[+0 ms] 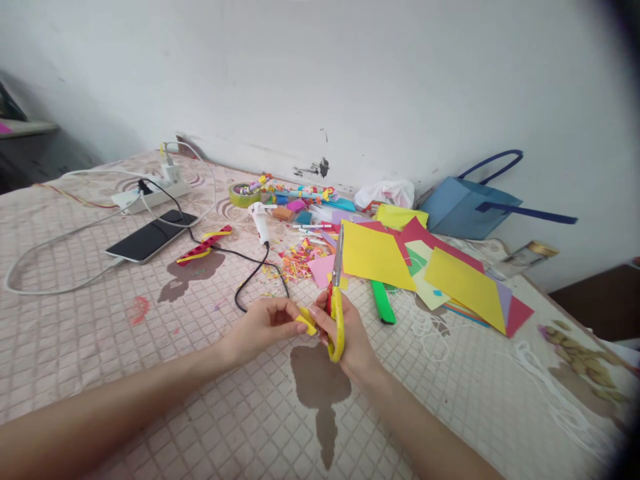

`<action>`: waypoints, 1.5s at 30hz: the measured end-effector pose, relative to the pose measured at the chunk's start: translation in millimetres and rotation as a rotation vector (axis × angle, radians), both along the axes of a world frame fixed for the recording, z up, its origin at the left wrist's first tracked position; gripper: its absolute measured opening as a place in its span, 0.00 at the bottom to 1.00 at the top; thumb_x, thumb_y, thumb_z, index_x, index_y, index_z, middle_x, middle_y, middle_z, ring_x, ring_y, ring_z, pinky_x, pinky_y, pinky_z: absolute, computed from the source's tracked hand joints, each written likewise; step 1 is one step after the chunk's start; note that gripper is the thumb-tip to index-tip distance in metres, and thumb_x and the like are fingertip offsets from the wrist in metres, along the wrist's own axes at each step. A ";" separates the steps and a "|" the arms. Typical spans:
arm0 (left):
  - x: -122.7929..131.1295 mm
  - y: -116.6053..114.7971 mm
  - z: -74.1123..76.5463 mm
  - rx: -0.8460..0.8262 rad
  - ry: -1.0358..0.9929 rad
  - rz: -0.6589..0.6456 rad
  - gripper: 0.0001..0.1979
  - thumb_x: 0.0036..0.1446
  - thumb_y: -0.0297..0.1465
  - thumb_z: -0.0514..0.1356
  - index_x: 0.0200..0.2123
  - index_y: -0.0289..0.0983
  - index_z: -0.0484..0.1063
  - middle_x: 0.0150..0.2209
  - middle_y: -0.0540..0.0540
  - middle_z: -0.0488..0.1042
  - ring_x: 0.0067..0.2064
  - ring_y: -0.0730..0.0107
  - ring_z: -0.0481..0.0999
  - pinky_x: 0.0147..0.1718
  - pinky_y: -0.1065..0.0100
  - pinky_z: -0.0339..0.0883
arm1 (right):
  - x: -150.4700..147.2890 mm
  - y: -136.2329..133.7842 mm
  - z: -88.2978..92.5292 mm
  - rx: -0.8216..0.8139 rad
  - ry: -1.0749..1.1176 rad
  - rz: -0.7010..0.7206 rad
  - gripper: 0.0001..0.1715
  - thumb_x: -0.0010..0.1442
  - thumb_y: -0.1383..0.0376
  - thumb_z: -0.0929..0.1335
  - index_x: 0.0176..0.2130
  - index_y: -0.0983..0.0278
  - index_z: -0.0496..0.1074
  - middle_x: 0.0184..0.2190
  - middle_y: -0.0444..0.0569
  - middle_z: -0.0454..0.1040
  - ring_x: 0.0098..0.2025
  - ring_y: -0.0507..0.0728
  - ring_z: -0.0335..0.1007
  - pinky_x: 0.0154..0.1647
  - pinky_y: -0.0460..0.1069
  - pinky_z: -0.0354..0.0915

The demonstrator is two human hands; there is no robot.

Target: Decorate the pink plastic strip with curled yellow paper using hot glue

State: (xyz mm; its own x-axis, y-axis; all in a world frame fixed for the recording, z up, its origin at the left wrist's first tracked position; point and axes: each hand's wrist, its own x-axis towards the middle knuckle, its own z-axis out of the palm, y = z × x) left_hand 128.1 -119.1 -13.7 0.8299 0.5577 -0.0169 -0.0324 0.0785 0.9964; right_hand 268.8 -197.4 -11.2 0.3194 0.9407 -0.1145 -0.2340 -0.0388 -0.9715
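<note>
Between my two hands is a small piece of yellow paper point(307, 323). My left hand point(270, 327) pinches it between thumb and fingers. My right hand point(350, 333) grips scissors point(337, 320) with yellow and red handles, the blades pointing away from me and apparently closed. The right fingertips also touch the edge of the yellow paper. Just beyond the hands lie small paper scraps point(300, 260) and a yellow sheet point(377, 253). A green craft knife or similar green tool point(383, 303) rests right of the scissors.
A white glue gun point(260, 223) with a black cord lies ahead. To the left are a phone point(153, 237), a red-and-yellow paper strip point(205, 245) and a power strip point(150, 197). Rightward are coloured sheets point(467, 287), white string point(550, 393) and a blue bag point(465, 207).
</note>
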 end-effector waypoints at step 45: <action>-2.5 -0.9 2.6 -0.303 0.227 -0.010 0.15 0.48 0.40 0.63 0.25 0.32 0.68 0.23 0.49 0.76 0.22 0.77 0.73 0.20 0.77 0.62 | 2.0 -0.7 -4.5 -0.063 -0.010 0.053 0.17 0.49 0.58 0.71 0.33 0.62 0.62 0.21 0.36 0.61 0.18 0.44 0.57 0.13 0.39 0.52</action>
